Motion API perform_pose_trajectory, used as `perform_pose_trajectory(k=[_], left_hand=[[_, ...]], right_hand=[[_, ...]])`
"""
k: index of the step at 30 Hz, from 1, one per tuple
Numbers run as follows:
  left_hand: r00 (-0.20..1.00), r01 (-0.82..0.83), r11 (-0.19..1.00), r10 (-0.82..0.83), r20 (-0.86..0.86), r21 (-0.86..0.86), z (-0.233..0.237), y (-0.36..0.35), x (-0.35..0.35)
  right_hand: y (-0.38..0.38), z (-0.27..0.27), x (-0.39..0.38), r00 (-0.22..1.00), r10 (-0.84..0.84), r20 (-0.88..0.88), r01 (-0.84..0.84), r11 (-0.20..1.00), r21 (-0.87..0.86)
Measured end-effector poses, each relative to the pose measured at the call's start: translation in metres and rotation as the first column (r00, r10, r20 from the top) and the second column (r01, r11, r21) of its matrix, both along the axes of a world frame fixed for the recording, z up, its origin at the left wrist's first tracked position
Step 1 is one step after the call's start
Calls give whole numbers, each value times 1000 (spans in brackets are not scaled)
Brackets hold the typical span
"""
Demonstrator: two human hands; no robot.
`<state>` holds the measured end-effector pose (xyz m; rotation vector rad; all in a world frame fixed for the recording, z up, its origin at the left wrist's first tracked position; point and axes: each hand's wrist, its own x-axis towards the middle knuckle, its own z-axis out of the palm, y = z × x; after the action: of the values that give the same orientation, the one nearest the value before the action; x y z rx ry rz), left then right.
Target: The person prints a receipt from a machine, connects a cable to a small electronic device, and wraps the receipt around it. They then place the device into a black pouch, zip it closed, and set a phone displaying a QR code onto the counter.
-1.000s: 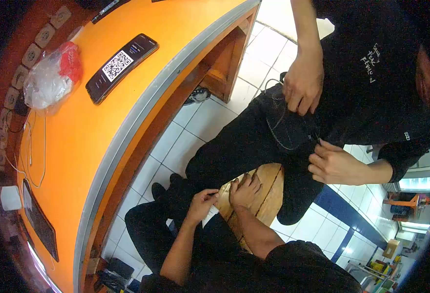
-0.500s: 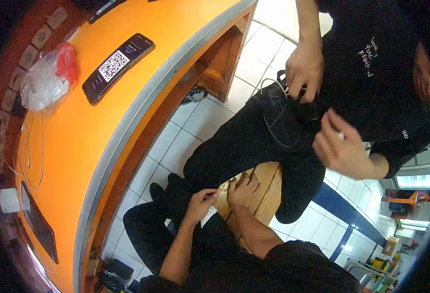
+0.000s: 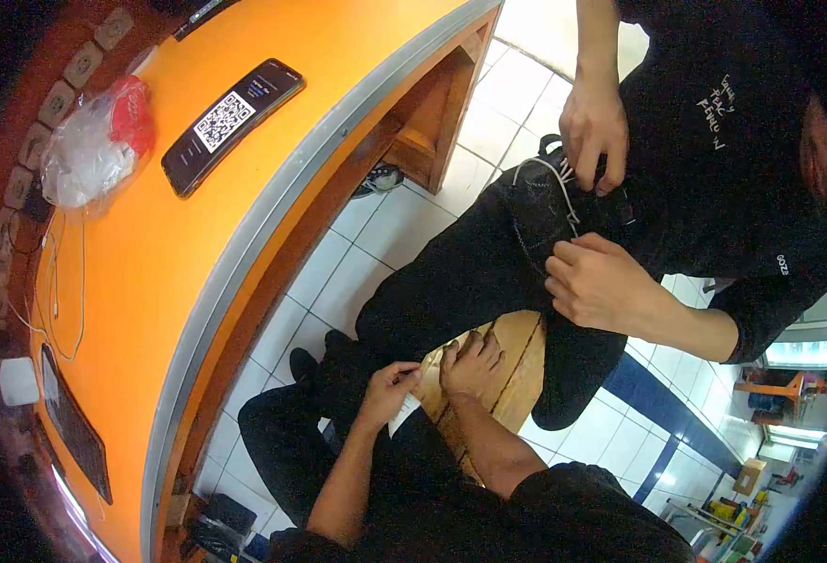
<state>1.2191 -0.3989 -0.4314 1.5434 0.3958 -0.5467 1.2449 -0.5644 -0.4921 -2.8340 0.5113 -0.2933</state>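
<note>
My left hand point(image 3: 385, 396) pinches a small white slip of paper point(image 3: 404, 413) above dark trousers. Beside it on the right, my right hand point(image 3: 470, 366) rests palm down on a wooden stool point(image 3: 516, 375), fingers spread and holding nothing. Farther up, a person in black has a black shoe point(image 3: 540, 211) on the lap. One hand of that person point(image 3: 594, 131) is at the shoe's opening, and the other hand point(image 3: 606, 281) is closed near the pale lace point(image 3: 571, 199).
On the left, an orange table point(image 3: 118, 310) with a metal edge holds a phone point(image 3: 230, 127) showing a QR code, a plastic bag point(image 3: 94, 155), a cable, a white adapter point(image 3: 19, 381) and a dark tablet-like device point(image 3: 74, 427). Tiled floor lies below.
The other person's lower hand has moved left onto the shoe and lace, and the upper hand has shifted slightly. More of the pale lace shows. My hands have stayed in place.
</note>
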Motion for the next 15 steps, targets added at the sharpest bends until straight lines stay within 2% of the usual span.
perform_pose_trajectory(k=[3, 12, 15], left_hand=[[999, 2, 1000, -2, 42, -12, -2, -2, 0], [1000, -3, 1000, 4, -29, 10, 1, -2, 1], [999, -28, 999, 29, 33, -29, -2, -2, 0]], right_hand=[[-1, 1, 0, 1000, 2, 5, -2, 1000, -5], [1, 7, 1, 999, 5, -34, -4, 1000, 3], [1, 2, 0, 999, 2, -33, -2, 1000, -2]])
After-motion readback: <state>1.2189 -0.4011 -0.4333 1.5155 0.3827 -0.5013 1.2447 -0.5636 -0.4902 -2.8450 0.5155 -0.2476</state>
